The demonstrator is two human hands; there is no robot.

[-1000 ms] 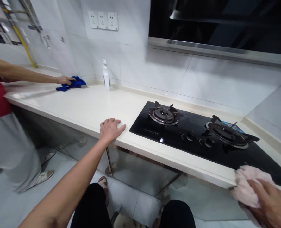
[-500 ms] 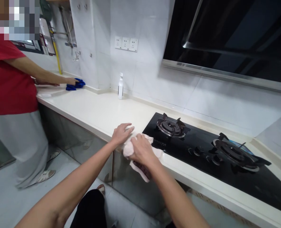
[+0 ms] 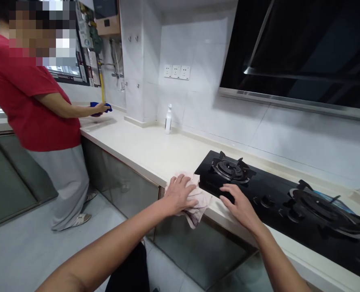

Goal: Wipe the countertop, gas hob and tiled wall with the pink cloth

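Cloth (image 3: 202, 198) has transferred to the left hand (image 3: 180, 194), spread open over it at the bench (image 3: 146, 150) edge; the right hand (image 3: 240, 206), open and empty beside the hob (image 3: 268, 182), is apparently freed.

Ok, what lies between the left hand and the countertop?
The pale pink cloth lies between the left hand and the countertop, partly hanging over its front edge, in the head view.

Before me, the cream tabletop (image 3: 143, 148) bears a white spray bottle (image 3: 168, 119), black gas hob (image 3: 271, 182) and pale pink cloth (image 3: 201, 198).
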